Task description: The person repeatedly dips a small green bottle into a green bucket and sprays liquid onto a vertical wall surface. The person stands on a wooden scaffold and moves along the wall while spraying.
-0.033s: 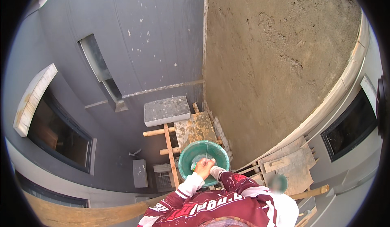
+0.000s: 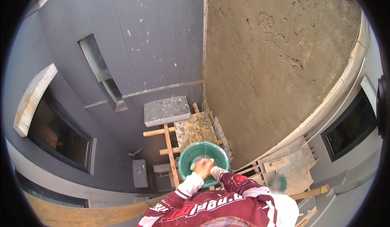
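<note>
Below, beside the rough plaster wall [image 2: 276, 64]: nothing has shifted.
One co-worker's hand [image 2: 202, 168] rests over the green basin [image 2: 187, 156], fingers curled at a thin cord [image 2: 206, 149]; the wearer's own hands are unseen.

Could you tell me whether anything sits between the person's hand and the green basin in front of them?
Nothing visible does. One hand is already over the green basin, reaching inside its rim. Which hand it is cannot be told; the other is hidden behind the maroon sleeve.
</note>
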A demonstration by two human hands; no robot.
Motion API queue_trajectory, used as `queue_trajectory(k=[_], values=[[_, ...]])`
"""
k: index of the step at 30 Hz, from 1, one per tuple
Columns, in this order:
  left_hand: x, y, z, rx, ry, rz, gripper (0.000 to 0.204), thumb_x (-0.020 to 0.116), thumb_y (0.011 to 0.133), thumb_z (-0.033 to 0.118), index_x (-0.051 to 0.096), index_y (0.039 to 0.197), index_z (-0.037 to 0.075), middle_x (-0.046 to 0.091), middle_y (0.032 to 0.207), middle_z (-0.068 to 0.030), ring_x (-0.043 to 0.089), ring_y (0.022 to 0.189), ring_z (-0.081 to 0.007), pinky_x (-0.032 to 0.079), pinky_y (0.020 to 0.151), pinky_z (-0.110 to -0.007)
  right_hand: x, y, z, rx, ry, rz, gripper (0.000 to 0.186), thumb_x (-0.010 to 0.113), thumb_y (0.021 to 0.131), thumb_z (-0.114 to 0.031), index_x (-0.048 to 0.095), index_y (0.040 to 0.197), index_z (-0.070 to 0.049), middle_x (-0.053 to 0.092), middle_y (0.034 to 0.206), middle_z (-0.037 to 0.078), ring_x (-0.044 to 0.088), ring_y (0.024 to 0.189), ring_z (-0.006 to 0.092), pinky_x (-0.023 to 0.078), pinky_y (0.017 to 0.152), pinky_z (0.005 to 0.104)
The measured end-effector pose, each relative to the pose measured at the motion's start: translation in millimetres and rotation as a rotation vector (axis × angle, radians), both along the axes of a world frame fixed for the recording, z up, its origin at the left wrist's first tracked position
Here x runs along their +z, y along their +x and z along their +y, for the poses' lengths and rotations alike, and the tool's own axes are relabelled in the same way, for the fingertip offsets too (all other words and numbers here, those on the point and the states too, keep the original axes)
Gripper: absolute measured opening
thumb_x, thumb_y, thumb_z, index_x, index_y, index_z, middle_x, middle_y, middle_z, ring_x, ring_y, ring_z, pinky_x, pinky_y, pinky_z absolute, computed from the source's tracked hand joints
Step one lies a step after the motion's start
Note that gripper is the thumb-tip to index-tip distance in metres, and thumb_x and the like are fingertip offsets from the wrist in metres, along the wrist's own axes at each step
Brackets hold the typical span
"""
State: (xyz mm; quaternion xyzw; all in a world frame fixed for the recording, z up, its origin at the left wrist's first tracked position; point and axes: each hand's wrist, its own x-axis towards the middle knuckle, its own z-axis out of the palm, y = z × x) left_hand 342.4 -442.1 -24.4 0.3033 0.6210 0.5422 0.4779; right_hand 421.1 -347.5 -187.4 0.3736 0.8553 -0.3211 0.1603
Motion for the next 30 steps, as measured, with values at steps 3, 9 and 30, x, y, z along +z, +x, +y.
queue_trajectory(k=[3, 9, 30], values=[[-20, -15, 0, 0.087, -0.108, 0.037, 0.027, 0.062, 0.085, 0.031, 0.058, 0.080, 0.004, 0.051, 0.065, 0.0017, 0.042, 0.056, -0.0068, 0.034, 0.049, -0.026, 10, 0, -7, -0.043, -0.095, 0.169, 0.069, 0.069, 0.070, -0.030, 0.040, 0.128, -0.005, 0.061, 0.107, 0.018, 0.062, 0.094, 0.0287, 0.050, 0.077, 0.0362], [-67, -39, 2, 0.217, -0.149, -0.031, 0.031, 0.064, 0.082, 0.036, 0.053, 0.072, 0.009, 0.044, 0.059, 0.0018, 0.039, 0.047, -0.0094, 0.030, 0.042, -0.028, 110, 11, 63, -0.413, -0.408, 0.399, 0.047, 0.077, 0.064, -0.026, 0.057, 0.095, 0.003, 0.060, 0.071, 0.007, 0.056, 0.054, 0.0141, 0.047, 0.045, 0.0291], [-42, -28, 8, 0.225, 0.069, -0.139, 0.022, 0.064, 0.084, 0.027, 0.056, 0.075, 0.009, 0.044, 0.058, 0.0047, 0.037, 0.045, -0.0055, 0.027, 0.040, -0.023, 70, -8, 52, 0.161, 0.054, 0.283, 0.061, 0.074, 0.066, -0.035, 0.056, 0.113, -0.001, 0.062, 0.107, 0.020, 0.059, 0.100, 0.0336, 0.047, 0.084, 0.0391]])
